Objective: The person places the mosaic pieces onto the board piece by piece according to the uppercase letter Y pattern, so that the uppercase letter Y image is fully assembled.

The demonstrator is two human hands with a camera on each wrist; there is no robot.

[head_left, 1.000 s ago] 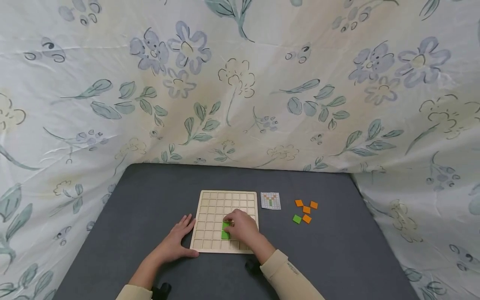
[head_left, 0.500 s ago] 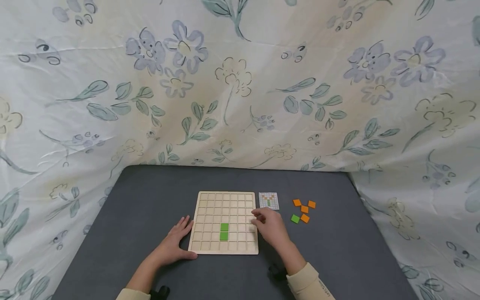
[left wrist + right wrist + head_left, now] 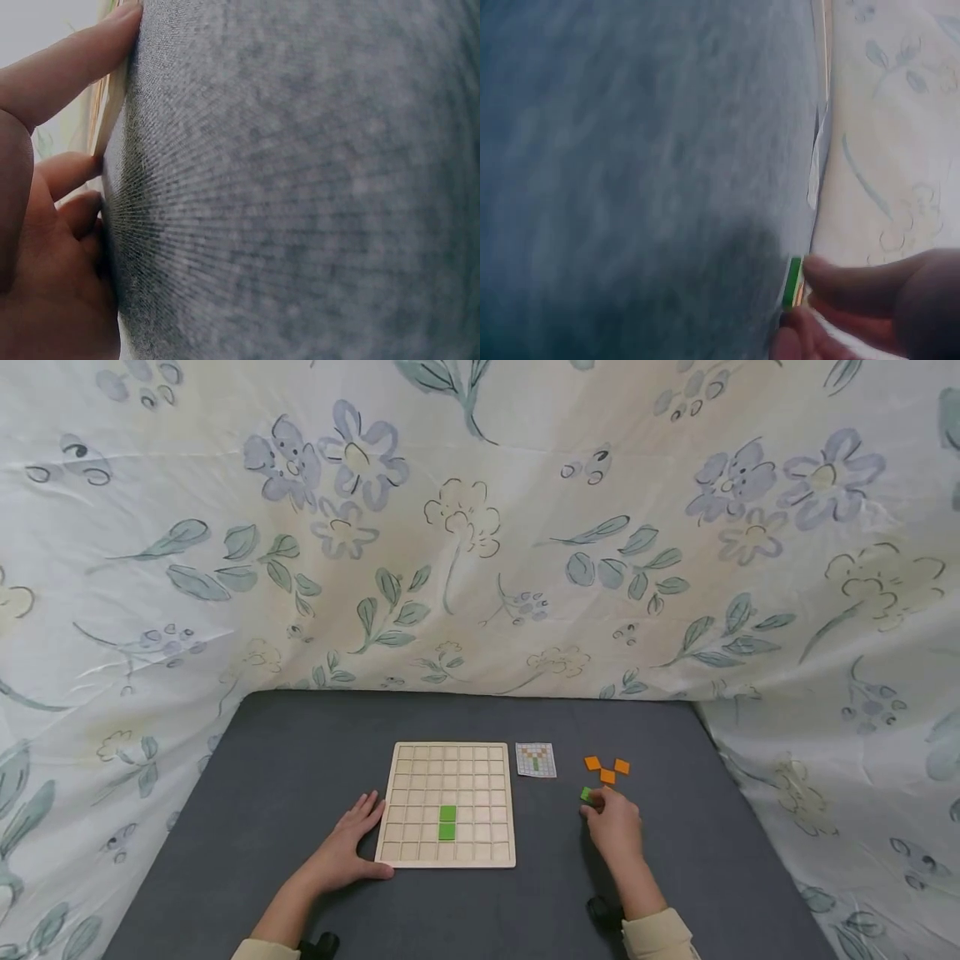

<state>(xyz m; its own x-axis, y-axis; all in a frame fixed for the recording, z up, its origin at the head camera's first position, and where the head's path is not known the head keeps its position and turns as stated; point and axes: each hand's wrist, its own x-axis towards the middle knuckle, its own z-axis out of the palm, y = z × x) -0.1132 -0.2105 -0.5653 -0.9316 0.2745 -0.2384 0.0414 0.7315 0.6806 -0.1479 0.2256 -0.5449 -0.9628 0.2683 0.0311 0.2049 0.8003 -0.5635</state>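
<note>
Green tiles (image 3: 447, 822): two seated in wooden grid board (image 3: 420, 760), stacked mid-column near front. Your right hand (image 3: 613, 822) pinches loose green tile (image 3: 586, 793) on tabletop (image 3: 300, 743) beside three orange tiles (image 3: 607, 768). Left hand (image 3: 348, 843) flat, fingers relaxed, steadying board edge. Most cells unfilled; pattern card (image 3: 536, 760) beside board.

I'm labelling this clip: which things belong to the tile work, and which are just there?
In use:
- wooden grid board, steadied by left hand
- two green tiles set in it
- loose green tile at right hand
- orange tiles
- pattern card

Just there:
- grey mat
- floral sheet
</note>
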